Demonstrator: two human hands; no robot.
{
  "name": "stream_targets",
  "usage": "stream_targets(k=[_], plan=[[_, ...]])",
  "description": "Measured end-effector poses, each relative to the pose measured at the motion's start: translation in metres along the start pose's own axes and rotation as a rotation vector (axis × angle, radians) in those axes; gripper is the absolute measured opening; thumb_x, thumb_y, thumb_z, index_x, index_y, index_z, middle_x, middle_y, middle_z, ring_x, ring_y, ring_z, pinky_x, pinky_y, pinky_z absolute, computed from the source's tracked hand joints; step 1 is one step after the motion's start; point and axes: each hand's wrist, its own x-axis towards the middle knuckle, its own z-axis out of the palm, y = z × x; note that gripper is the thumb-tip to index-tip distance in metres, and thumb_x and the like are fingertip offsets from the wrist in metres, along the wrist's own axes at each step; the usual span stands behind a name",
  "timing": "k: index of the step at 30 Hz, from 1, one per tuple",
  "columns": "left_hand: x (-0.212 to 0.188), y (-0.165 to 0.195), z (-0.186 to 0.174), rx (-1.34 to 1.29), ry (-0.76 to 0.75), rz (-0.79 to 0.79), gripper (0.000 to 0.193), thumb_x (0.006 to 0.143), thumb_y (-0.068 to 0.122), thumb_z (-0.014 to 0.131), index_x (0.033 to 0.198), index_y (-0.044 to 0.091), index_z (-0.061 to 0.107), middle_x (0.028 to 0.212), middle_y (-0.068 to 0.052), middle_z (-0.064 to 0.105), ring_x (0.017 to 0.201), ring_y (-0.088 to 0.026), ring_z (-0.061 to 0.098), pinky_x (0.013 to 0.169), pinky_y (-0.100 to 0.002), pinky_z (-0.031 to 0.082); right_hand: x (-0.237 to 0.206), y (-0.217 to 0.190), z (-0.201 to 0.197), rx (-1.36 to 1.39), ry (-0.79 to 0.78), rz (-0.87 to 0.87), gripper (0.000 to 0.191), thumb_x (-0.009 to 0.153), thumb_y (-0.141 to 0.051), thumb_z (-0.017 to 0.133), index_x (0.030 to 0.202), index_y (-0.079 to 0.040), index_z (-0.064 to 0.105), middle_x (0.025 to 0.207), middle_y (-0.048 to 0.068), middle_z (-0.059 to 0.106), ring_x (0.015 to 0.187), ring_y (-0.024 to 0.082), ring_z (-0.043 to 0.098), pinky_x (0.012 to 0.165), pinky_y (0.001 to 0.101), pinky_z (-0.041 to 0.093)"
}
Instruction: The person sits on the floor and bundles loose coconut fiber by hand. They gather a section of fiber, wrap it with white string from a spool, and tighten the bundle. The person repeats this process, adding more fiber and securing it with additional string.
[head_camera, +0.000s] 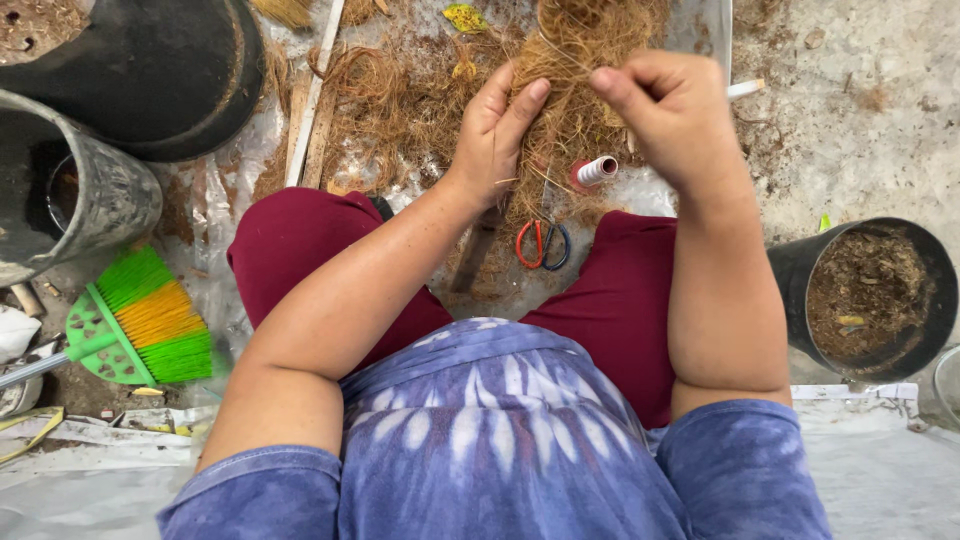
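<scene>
Two hands work one bundle of brown fibre (575, 110), held between them, its long axis running away from the person. Left hand (495, 130) lies flat against the bundle's left side, fingers extended, closest to it. Right hand (670, 110) is curled narrow, pinching strands at the upper right. Below the hands: a thread spool (595, 171), then orange-handled scissors (541, 245).

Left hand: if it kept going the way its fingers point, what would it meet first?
The left hand already lies against the coir bundle, fingers pointing up-frame, so it would likely press into that fibre first; depth is unclear.
</scene>
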Motion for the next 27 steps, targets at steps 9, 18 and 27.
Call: stream_targets(k=[9,18,27], plan=[[-0.003,-0.010,0.002,0.260,0.044,0.107,0.032,0.111,0.025,0.061,0.134,0.001,0.061,0.116,-0.008,0.071,0.106,-0.013,0.065,0.095,-0.028,0.055,-0.019,-0.011,0.001,0.040,-0.040,-0.066,0.036,0.106,-0.023,0.077,0.080,-0.002,0.064,0.067,-0.004,0.051,0.057,0.003,0.041,0.054,0.0254,0.030],[-0.003,0.014,-0.004,-0.075,-0.237,-0.182,0.039,0.109,0.034,0.055,0.134,0.005,0.057,0.089,-0.006,0.066,0.065,-0.014,0.062,0.053,-0.028,0.055,0.002,0.007,-0.004,0.225,-0.115,0.099,0.028,0.107,-0.026,0.076,0.103,0.001,0.070,0.090,-0.001,0.067,0.080,0.005,0.056,0.072,0.0222,0.043],[-0.006,0.009,-0.011,-0.676,-0.730,-0.487,0.047,0.113,0.041,0.051,0.109,-0.004,0.063,0.073,-0.011,0.061,0.058,-0.018,0.058,0.052,-0.030,0.049,-0.003,-0.011,0.009,0.678,-0.401,0.060,0.037,0.098,-0.022,0.076,0.124,0.001,0.063,0.113,0.007,0.072,0.094,0.013,0.072,0.084,0.0275,0.060]])
